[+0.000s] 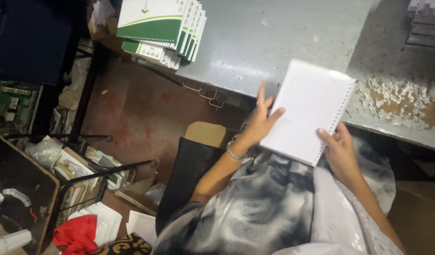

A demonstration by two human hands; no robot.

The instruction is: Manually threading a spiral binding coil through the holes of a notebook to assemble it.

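Both of our hands are on a white pad of paper (308,111). Our left hand (261,120) lies on the pad's left edge with the fingers spread out flat. Our right hand (340,148) grips the pad's lower right edge, with the thumb on top and the other fingers hidden under the paper. The two hands are apart, one on each side, and the pad sits between them.

We hold the pad tilted over our lap, and its top corner reaches over the edge of the grey table (274,38). A row of small punched holes runs down the pad's right side. We cannot tell how thick the pad is.

A silver bracelet (232,151) sits on our left wrist. Past the hands, a stack of green and white covers (158,28) rests on the far left of the table. The table's paint is chipped on the right. Down on the floor to the left we see a red cloth (75,233) and some loose papers, maybe booklets, but that part is dark and hard to make out.
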